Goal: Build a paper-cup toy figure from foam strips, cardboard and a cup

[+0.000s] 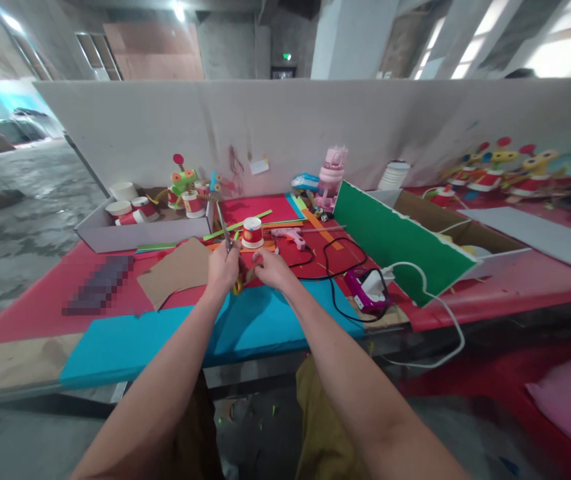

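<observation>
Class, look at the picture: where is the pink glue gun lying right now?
The pink glue gun lies on the red table, just beyond the right hand and right of the small paper cup.

Blue sheet (265,320) near edge lies open; black cable (338,280), glue gun (290,235) and green board (400,243) crowd the right.

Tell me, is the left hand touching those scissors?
Touching: the head view shows the left hand wrapped around the scissors, blades sticking out above the fingers.

pixelated patch (98,285): contents blurred | scissors (227,245): handles hidden by left hand (224,270)
</observation>
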A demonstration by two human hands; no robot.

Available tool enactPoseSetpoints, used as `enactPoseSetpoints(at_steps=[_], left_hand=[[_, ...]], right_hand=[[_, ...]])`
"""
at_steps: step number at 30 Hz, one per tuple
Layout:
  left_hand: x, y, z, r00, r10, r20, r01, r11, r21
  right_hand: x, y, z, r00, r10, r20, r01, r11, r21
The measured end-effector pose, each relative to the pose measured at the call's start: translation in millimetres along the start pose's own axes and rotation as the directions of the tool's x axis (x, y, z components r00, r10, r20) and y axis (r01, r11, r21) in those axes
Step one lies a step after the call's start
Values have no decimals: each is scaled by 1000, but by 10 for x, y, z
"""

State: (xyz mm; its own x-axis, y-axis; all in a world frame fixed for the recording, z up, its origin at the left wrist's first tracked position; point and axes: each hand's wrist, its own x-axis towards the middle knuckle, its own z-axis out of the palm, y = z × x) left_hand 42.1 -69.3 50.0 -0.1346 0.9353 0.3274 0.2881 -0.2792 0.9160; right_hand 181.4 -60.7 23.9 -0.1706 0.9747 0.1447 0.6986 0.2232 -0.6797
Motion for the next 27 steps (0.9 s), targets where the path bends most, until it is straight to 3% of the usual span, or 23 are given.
enactPoseSetpoints(at_steps=[4, 8, 14, 20, 25, 27], left_hand=[[3, -40, 4, 999, -48, 5, 48, 999, 8], [14, -20, -18, 1000, -6, -29, 5, 1000, -26], [-3, -50, 32, 1000, -17, 10, 16, 997, 73], [8, -43, -5, 999, -6, -43, 4, 998, -62], [-16, -56, 43, 999, 30, -14, -29, 996, 80], [-16, -36, 41, 1000, 20, -21, -19, 998, 65]], right_hand=[[-12, -14, 3, 1000, 14, -22, -14, 1000, -9], [-21, -29, 2, 1000, 31, 3, -31, 1000, 7], [-22, -41, 4, 1000, 15, -28, -16, 999, -51], [-3, -18, 31, 999, 35, 2, -35, 999, -1], [1, -38, 44, 999, 38, -1, -38, 999, -31], [-1, -37, 41, 999, 45, 8, -45, 999, -28]])
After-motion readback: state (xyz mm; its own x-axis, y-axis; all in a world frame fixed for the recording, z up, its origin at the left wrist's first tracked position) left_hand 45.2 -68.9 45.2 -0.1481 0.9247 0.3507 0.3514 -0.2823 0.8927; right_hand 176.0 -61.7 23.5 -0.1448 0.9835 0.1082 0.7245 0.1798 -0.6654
